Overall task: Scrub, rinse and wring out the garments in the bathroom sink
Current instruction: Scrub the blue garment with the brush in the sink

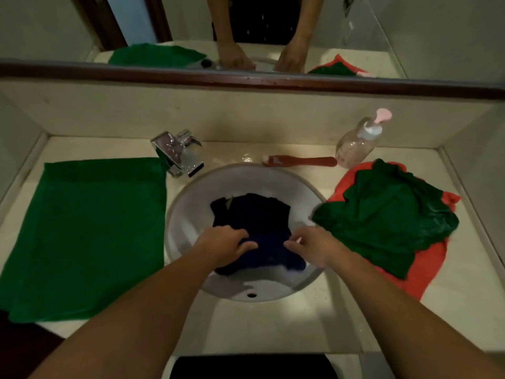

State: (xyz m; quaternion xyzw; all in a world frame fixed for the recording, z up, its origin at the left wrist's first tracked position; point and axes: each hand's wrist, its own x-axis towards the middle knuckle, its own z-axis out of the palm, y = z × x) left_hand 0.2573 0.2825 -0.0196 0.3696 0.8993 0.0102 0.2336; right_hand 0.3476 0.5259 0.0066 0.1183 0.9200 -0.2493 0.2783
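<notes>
Your two hands meet over the white sink (185, 212), where a dark navy garment (254, 214) lies bunched in the bowl. Your left hand (226, 243) curls its fingers round a fold at the garment's 7 o'clock edge. Your right hand (314, 246), slightly blurred, seems to pinch the fabric at 5 o'clock. A flat green cloth (90, 231) lies at the sink's 9 o'clock, a crumpled green garment (388, 214) at 3 o'clock, and a red brush (297, 161) at 1 o'clock.
</notes>
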